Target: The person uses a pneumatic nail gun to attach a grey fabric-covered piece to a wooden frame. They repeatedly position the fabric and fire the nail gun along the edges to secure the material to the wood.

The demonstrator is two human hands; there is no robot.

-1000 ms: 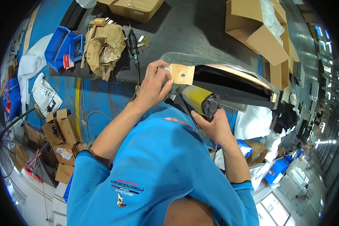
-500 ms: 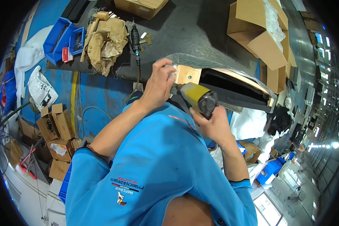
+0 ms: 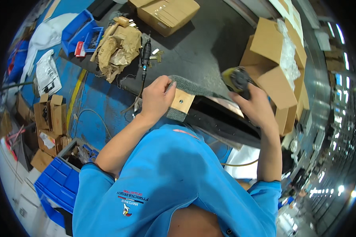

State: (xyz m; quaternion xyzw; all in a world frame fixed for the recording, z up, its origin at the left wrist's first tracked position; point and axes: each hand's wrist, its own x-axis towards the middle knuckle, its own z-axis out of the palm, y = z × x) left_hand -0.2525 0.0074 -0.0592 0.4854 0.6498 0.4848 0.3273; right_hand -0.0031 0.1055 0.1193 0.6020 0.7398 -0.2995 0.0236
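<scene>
A wooden frame point(image 3: 184, 102) wrapped in grey fabric point(image 3: 189, 85) lies at the near edge of the dark table. Its pale end block has a small metal fitting in it, and black lining point(image 3: 221, 117) shows inside. My left hand point(image 3: 156, 97) is closed on the fabric at the frame's left corner. In my right hand point(image 3: 257, 104) is a yellow-and-black staple gun point(image 3: 236, 80), held above the frame's far right side and apart from the end block. My right forearm and the tool hide part of the frame's right end.
On the table point(image 3: 203, 49) lie a black power screwdriver point(image 3: 146, 55), crumpled brown paper point(image 3: 120, 51) and blue bins point(image 3: 77, 33). A closed carton point(image 3: 166, 15) stands at the back, an open carton point(image 3: 265, 47) with clear plastic at right. Small cartons point(image 3: 53, 118) and a blue crate point(image 3: 59, 181) sit lower left.
My right hand has lifted the staple gun away from the end block, up and to the right. My left hand has shifted slightly left and down, still on the fabric corner. The view has turned.
</scene>
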